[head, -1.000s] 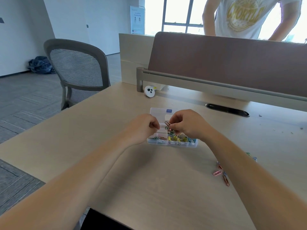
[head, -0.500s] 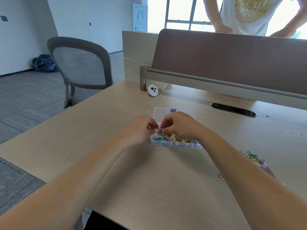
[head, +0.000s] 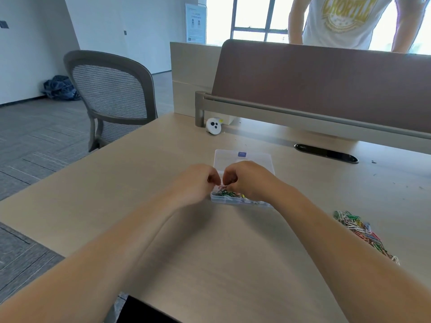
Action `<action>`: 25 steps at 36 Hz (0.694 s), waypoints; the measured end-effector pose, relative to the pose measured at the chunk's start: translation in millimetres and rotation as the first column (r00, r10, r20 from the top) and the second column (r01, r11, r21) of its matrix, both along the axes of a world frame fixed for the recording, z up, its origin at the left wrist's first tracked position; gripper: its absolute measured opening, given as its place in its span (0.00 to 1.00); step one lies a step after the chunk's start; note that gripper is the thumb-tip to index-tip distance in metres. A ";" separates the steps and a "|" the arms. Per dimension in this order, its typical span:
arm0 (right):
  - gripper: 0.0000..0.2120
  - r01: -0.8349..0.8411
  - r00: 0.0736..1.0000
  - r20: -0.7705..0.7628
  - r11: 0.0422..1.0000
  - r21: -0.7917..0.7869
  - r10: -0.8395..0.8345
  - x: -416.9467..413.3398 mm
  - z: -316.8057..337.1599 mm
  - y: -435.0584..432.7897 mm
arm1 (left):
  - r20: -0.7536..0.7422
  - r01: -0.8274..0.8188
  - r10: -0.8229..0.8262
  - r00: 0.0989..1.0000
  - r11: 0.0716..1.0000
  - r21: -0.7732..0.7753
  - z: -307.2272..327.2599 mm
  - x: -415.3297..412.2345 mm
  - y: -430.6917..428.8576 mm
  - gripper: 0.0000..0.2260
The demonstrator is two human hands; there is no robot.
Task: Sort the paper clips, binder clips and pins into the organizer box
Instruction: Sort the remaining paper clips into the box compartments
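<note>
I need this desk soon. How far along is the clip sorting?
Done: green clips lie in the organizer box. In hand: the left hand and right hand pinch a red paper clip over it. Left: a pile of coloured paper clips waits on the desk.

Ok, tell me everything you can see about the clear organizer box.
The organizer box is shallow, clear plastic, lying flat on the pale desk. Its lid is open, flat behind it, with a small blue label at the far edge. Front compartments hold green paper clips. The left hand and right hand hover over it, seemingly pinching a red paper clip; whether they touch the box is unclear.
</note>
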State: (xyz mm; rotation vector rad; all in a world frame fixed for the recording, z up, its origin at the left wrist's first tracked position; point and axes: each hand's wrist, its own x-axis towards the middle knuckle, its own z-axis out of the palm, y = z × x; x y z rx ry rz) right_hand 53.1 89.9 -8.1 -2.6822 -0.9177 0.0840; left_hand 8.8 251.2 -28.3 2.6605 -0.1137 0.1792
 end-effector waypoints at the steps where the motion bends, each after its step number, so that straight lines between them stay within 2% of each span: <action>1: 0.05 0.000 1.000 0.019 1.000 -0.005 0.000 -0.2 -0.3 0.0 | 0.006 -0.007 0.007 1.000 1.000 -0.004 0.2 0.3 0.0 0.11; 3: 0.06 0.000 0.999 0.036 1.000 0.000 0.000 -0.5 -1.0 0.3 | 0.012 -0.007 0.008 1.000 1.000 -0.017 1.5 0.4 -0.4 0.11; 6: 0.07 0.005 0.999 0.035 1.000 0.000 -0.005 -1.3 -1.5 0.8 | 0.017 0.005 -0.004 1.000 1.000 -0.023 2.1 0.3 -0.8 0.07; 9: 0.07 0.017 0.999 0.037 1.000 -0.008 -0.017 -0.9 -1.8 1.1 | 0.002 0.010 -0.010 1.000 1.000 -0.028 2.1 -0.7 -0.4 0.11; 14: 0.08 0.023 0.998 0.058 0.999 -0.026 -0.022 -1.8 -2.5 -0.8 | -0.005 0.029 -0.029 1.000 0.999 0.042 1.2 0.1 -3.7 0.09; 20: 0.08 0.034 0.996 0.082 0.999 -0.034 -0.031 -2.5 -1.1 -3.7 | 0.007 0.056 -0.056 0.998 0.998 0.029 -1.3 1.7 -6.1 0.06; 25: 0.13 0.028 0.998 0.049 0.997 -0.076 -0.025 -5.8 4.6 -5.8 | 0.023 0.066 -0.068 0.997 0.994 0.085 -4.2 4.2 -7.8 0.06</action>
